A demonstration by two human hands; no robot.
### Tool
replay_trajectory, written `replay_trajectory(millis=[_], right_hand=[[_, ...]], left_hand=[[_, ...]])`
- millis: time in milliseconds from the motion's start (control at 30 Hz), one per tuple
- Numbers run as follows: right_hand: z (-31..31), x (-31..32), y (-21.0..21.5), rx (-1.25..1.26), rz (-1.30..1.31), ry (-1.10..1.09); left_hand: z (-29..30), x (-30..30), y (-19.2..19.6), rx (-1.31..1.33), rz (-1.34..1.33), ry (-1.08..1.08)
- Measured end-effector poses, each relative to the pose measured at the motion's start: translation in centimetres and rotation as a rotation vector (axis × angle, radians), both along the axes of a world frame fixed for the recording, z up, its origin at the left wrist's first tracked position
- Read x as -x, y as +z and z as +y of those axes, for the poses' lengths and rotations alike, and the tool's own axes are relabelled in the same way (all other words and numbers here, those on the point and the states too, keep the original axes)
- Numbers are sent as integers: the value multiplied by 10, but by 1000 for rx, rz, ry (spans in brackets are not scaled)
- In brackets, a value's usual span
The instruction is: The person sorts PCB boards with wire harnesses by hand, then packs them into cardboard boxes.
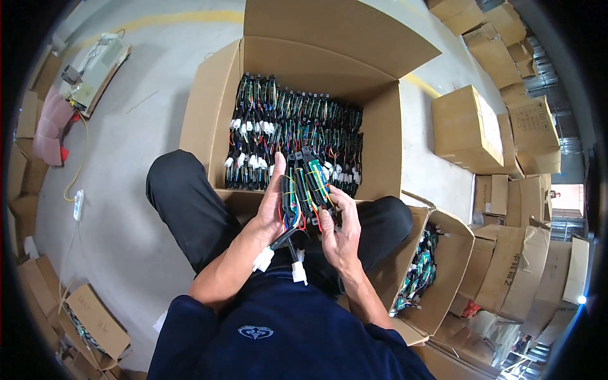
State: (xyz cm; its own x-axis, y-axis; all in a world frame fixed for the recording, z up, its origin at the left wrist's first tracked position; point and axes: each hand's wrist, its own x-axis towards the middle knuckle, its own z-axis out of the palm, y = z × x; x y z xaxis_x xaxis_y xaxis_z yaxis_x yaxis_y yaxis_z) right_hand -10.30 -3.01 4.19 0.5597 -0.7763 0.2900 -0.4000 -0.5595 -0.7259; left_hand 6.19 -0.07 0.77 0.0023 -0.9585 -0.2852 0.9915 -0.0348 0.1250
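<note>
Between my two hands is a small bunch of wired circuit boards (308, 183), green with black casings and coloured wires. My left hand (271, 206) is closed around the bunch's left side, thumb pointing up along it. At its lower right side, the fingers and thumb of my right hand (342, 229) grip it. White connector plugs (299, 272) dangle from black cables below the boards. Just beyond, a large open cardboard box (383, 136) holds tightly packed rows of similar wired boards (297, 111).
Right of my knee, another open carton (455, 278) contains loose boards (418, 272). Cardboard boxes (465, 130) are stacked along the right. At left stand a pale metal appliance (101, 73), a pink bundle (52, 126) and a white power strip (78, 204) with its cord on the floor.
</note>
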Motion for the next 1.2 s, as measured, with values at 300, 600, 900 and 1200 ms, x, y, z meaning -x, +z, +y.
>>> replay_trajectory(millis=[300,600,900,1200], right_hand=[[26,-16,9,-566,-270,-35],[19,25,63,-321,-363,-21],[26,100,39,-179,-109,-159],[62,512,-85,-325,631,-1359]], left_hand=[[3,17,19,-212,-813,223],[10,29,63,243,-808,-96],[-21,86,22,151,-375,-238],[-40,71,8,170,-165,-305]])
